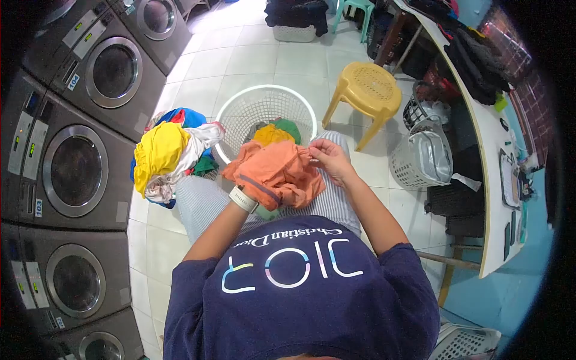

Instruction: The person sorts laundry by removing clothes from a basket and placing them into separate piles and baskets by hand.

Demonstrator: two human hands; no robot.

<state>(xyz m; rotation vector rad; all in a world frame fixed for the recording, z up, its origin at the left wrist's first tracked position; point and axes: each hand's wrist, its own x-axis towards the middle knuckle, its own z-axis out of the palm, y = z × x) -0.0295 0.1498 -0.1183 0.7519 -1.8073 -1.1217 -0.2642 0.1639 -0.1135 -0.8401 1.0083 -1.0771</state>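
An orange garment (273,171) lies bunched over my lap, with a dark band along its near left part. My right hand (331,161) pinches its upper right edge between thumb and fingers. On the left, my forearm with a white wristwatch (243,199) reaches into the cloth; the fabric covers my left hand, so its fingers are hidden. Just beyond my knees stands a white laundry basket (264,90), holding yellow, green and grey clothes (276,133). Beside it on the left is a pile of clothes (165,153) in yellow, white, blue, red and green.
Front-loading machines (75,171) line the left side. A yellow plastic stool (367,87) stands right of the basket. Farther right are a lined white basket (423,153) and a long table (489,162). Dark clothes (297,13) top another basket at the back.
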